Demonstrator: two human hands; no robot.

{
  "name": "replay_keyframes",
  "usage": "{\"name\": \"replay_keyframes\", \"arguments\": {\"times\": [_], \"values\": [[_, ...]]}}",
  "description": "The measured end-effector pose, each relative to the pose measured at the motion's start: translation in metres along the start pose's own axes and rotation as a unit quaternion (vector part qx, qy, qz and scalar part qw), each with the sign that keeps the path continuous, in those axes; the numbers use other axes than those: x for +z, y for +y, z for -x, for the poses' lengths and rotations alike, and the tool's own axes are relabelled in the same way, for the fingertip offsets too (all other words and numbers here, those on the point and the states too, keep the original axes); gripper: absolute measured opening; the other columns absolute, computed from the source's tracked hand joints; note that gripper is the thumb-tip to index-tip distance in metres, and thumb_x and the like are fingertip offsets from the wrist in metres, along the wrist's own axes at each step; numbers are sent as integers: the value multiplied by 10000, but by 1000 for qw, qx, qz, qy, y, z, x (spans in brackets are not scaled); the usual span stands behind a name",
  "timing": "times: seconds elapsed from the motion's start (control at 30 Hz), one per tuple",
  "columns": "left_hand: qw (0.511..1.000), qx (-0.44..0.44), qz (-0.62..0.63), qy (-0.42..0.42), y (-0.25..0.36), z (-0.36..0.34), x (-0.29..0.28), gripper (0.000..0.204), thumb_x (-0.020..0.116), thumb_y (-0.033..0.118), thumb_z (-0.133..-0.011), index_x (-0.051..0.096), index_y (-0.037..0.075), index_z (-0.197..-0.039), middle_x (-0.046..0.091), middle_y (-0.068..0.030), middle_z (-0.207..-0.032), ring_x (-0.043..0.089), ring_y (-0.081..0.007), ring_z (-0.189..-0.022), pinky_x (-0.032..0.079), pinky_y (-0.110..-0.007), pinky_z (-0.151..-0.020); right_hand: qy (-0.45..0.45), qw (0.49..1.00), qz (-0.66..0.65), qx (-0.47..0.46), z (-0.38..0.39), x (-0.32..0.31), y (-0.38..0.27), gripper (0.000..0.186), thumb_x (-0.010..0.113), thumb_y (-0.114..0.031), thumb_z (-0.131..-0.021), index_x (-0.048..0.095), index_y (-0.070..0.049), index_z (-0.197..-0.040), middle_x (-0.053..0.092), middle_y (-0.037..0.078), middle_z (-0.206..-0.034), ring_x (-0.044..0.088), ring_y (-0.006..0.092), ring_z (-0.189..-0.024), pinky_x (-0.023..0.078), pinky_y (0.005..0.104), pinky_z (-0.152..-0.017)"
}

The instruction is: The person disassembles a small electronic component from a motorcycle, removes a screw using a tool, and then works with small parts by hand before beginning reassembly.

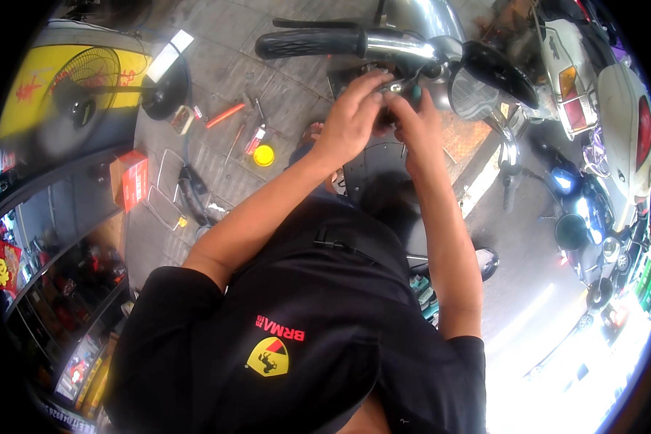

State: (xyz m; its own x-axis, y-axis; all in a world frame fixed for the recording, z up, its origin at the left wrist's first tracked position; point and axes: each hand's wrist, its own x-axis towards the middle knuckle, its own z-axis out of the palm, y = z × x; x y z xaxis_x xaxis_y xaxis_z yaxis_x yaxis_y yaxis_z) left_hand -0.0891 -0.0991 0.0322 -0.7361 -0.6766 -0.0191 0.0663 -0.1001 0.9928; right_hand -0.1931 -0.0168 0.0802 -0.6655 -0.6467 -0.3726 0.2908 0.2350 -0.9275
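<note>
Both of my hands meet just below the handlebar of a two-wheeler, in front of its black seat [376,163]. My left hand [351,119] has its fingers bent around a small dark part [410,94] with a shiny metal piece at its top. From the other side, my right hand [417,126] pinches the same part, its thumb close to the left fingertips. What exactly the part is I cannot make out. Above the hands runs the chrome handlebar [398,45], ending at the left in a black ribbed grip [311,43]. A round lamp or mirror [472,94] sits right of my hands.
On the paving at left lie an orange bar [225,116], a red-and-clear-handled screwdriver [255,139], a yellow round lid [264,155] and a red box [129,181]. A black fan [87,94] stands at far left, above shelving [65,289]. Parked scooters [633,119] line the right.
</note>
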Motion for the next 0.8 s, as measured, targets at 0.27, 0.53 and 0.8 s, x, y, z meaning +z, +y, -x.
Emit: {"name": "replay_keyframes", "arguments": {"times": [0.27, 0.53, 0.8], "values": [[996, -56, 74, -5, 14, 0, -1, 361, 414, 40, -979, 579, 14, -1299, 497, -52, -1409, 657, -131, -824, 566, -261, -651, 9, 1000, 0, 9, -2, 4, 0, 358, 693, -175, -841, 552, 30, -1099, 637, 73, -930, 596, 114, -794, 484, 258, -673], [1000, 3, 1, 8, 15, -2, 1, 373, 420, 18, -941, 609, 3, -1261, 535, -81, -1382, 577, -161, -1137, 489, -271, -906, 21, 999, 30, 8, -8, 3, 4, 441, 686, -214, -818, 547, 51, -1143, 634, 93, -952, 600, 135, -833, 493, 280, -716], [999, -6, 28, 19, 13, -4, 2, 374, 387, 14, -927, 632, -17, -1207, 560, -81, -1350, 583, -162, -1117, 470, -273, -925, 7, 999, 11, 36, -7, 5, 1, 457, 671, -219, -819, 535, 55, -1159, 630, 101, -956, 601, 145, -824, 489, 281, -705]]}}
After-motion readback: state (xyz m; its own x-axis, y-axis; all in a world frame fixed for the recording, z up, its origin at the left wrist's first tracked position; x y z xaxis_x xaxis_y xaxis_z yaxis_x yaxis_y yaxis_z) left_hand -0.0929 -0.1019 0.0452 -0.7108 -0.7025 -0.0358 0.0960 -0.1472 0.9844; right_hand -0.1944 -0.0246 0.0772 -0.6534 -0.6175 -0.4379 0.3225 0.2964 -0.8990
